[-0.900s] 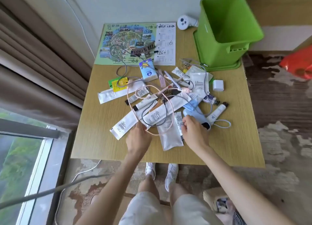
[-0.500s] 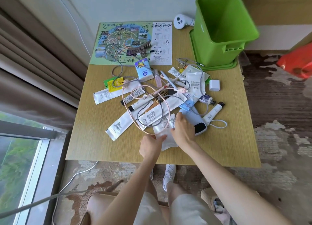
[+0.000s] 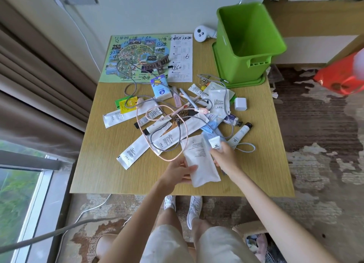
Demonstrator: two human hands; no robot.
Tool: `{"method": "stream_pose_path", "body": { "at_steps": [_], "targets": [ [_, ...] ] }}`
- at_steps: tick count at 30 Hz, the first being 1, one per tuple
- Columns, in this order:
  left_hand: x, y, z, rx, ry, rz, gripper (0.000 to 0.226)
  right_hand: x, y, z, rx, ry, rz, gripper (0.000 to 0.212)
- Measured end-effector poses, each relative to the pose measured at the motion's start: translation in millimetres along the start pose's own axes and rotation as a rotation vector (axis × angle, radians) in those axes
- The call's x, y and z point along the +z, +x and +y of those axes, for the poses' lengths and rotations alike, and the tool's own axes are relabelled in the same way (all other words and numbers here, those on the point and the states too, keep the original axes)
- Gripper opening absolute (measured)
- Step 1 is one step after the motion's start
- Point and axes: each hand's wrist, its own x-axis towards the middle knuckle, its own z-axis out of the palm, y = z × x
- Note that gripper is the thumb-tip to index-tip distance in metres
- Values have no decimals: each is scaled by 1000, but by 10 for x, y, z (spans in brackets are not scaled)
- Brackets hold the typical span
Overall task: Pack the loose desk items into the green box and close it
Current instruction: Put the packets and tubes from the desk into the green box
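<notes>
Green plastic box [image 3: 236, 65]: open-topped, upright on flat green lid [image 3: 248, 82], at the far corner of a wooden table [image 3: 260, 164]. Short of the box: heap of white sachets, tubes and cables [image 3: 173, 132]. Nearer again than the box: left hand [image 3: 177, 173] grips a flat white pouch [image 3: 201, 160]; right hand [image 3: 225, 157] pinches a small white tube [image 3: 215, 143]. Brown curtain [image 3: 39, 81] far from the box.

text | map leaflet [image 3: 137, 51] | handwritten "1260", "6" | smaller print unreadable

Bare light-wood tabletop [image 3: 102, 170] open down left and right sides, tangled heap of white sachets, tubes and cables [image 3: 173, 124] filling the middle, left hand [image 3: 177, 173] with a flat white pouch [image 3: 199, 158] and right hand [image 3: 224, 158] with a small white tube [image 3: 215, 143] over the near centre, white cube charger [image 3: 240, 104] between heap and open-topped green plastic box [image 3: 232, 65].
</notes>
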Motion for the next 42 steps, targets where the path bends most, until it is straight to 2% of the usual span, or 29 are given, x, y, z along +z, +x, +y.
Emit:
{"method": "stream_pose_path", "body": {
  "at_steps": [4,7,9,11,14,16,19,21,23,26,30,35,37,42],
  "targets": [
    [90,-33,235,113,129,-88,34,-217,-73,-66,-5,326,-114,25],
    [141,-32,434,208,221,-137,21,-333,-51,-121,48,461,-145,32],
    [182,-5,541,254,261,-142,24,-381,-25,-151,56,515,-139,36],
    [229,33,621,301,324,-100,24,-403,-11,-170,41,561,-142,35],
    [276,119,716,362,401,47,27,-407,19,-203,21,603,-112,32],
    [295,185,771,371,333,110,29,-428,52,-221,39,645,-62,32],
    [273,318,820,385,287,225,18,-548,101,-208,58,663,8,29],
    [226,419,806,443,443,359,11,-684,128,-164,75,664,57,30],
    [181,520,771,494,712,462,9,-830,154,-102,98,667,105,33],
    [161,660,690,531,1158,531,34,-984,166,-12,109,680,154,33],
    [135,805,661,473,1517,592,47,-1017,160,52,106,639,185,26],
    [161,921,753,423,1656,617,43,-909,169,19,69,604,164,22],
    [145,946,805,462,1687,602,36,-851,182,-7,59,582,157,22],
    [77,891,972,606,1596,591,18,-746,236,-107,60,543,149,24]
  ]
}}
